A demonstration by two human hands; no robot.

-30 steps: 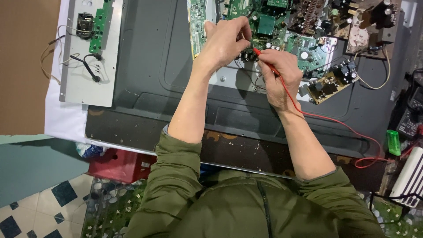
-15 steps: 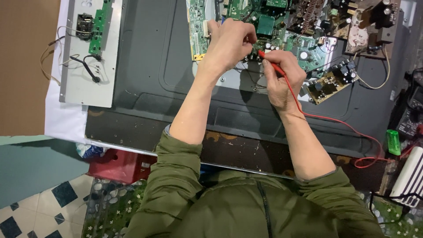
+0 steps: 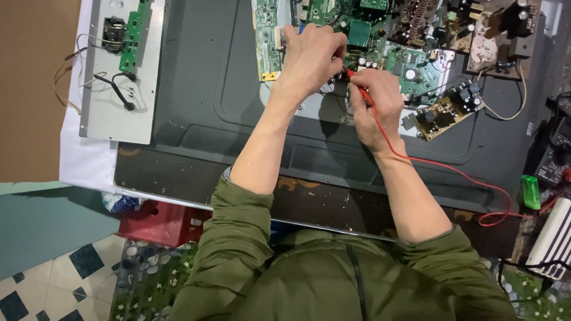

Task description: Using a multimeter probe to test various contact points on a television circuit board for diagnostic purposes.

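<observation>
My right hand (image 3: 377, 107) grips a red test probe (image 3: 360, 89) like a pen, its tip touching a green circuit board (image 3: 416, 65) on the dark back panel (image 3: 208, 77) of a flat screen. The probe's red wire (image 3: 452, 169) trails over my wrist to the right. Just left of the probe tip, my left hand (image 3: 312, 56) rests on the boards with fingers bunched. Whatever it pinches is hidden under the fingers. A narrow green board (image 3: 267, 41) lies beside that hand.
A small brown board (image 3: 443, 110) with black parts hangs off wires right of my right hand. A grey metal plate (image 3: 113, 113) with a green board and black leads lies at left. At right are a green lighter-shaped object (image 3: 530, 191), a dark meter (image 3: 556, 154) and a white ribbed block (image 3: 556, 238).
My left hand has shifted slightly to the right over the boards. My right hand and the red probe have stayed almost in place.
</observation>
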